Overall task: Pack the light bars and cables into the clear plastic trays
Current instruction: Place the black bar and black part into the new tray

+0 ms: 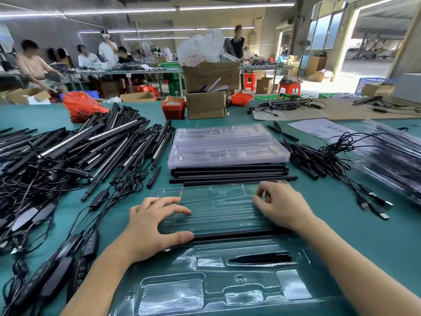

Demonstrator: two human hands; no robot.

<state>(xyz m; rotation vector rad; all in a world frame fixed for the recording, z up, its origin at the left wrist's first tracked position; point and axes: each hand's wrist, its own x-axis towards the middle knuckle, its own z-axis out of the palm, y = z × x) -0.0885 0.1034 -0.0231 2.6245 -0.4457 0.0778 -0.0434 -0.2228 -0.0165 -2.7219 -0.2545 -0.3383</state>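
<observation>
Two hands of mine are on one open clear plastic tray [218, 208] lying on the green table [364, 236]: my left hand [150, 226] rests on its left end with the fingers spread and fairly straight and the thumb laid along a black light bar [239, 233] seated across the tray's fold, while my right hand [280, 206] sits on the right end with its fingers curled down onto the plastic, and I cannot tell whether they pinch anything. One short black pointed piece [262, 257] lies in a pocket of the tray's near half, with the other pockets near me showing only plastic. Just beyond the tray I count roughly six bare black bars [230, 174] lined up side by side, and behind them one stack of clear trays [225, 144], too many layers to count. A large heap of light bars [91, 144] fills my left, well over thirty, tangled with cables and inline controllers [57, 270]. On my right lie a bundle of short black pieces [305, 160], several USB cables [364, 197], and one pile of packed trays [391, 160]. One white sheet [316, 127] carries printing too blurred to read. One red bin [173, 109] and two stacked cardboard boxes [208, 90] stand at the table's far edge.
</observation>
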